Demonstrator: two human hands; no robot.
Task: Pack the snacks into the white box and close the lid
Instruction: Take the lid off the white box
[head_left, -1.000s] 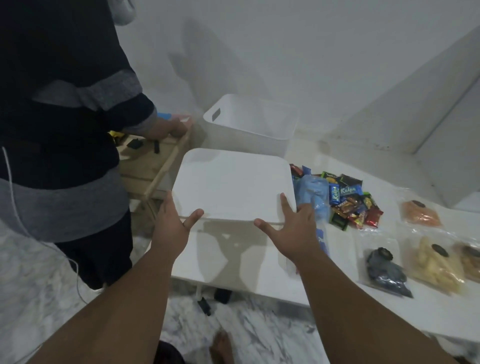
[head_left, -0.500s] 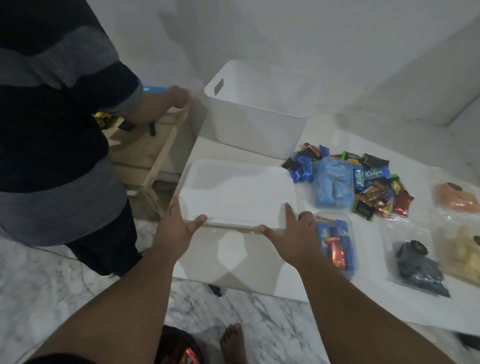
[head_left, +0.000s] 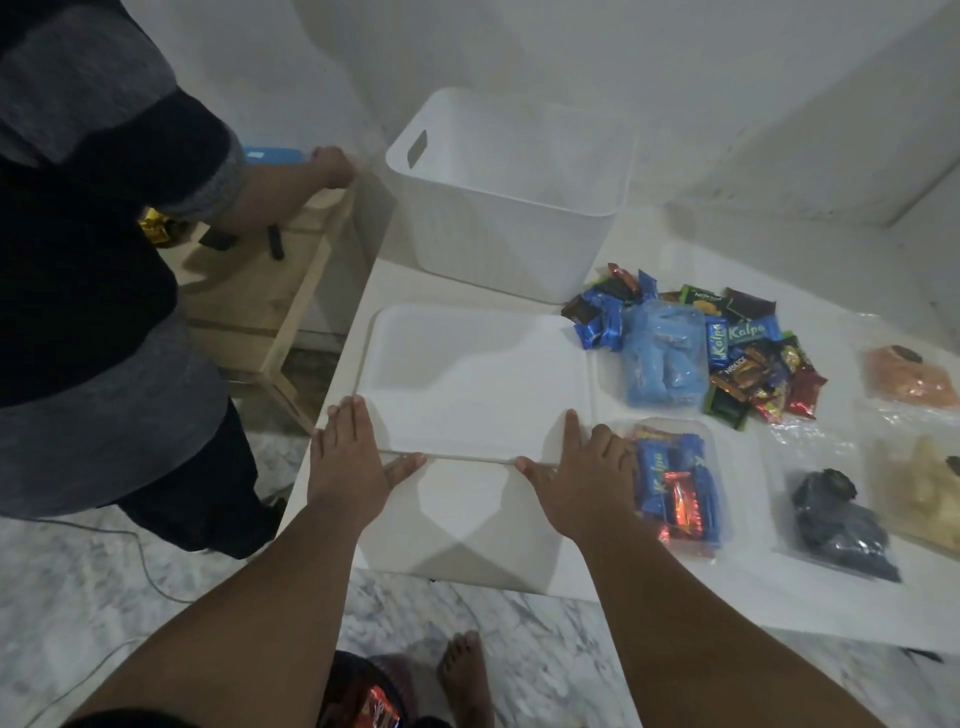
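left hand (head_left: 347, 460) and right hand (head_left: 587, 480) pinch near edge of white lid (head_left: 478, 382), frame centre, over counter (head_left: 467, 535); white box (head_left: 511, 228) above.

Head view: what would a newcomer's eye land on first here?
The white lid fills centre frame, gripped at its near edge by the left hand and the right hand. Behind it stands the open white box; to the right, on the table, lies a colourful heap of wrapped snacks.
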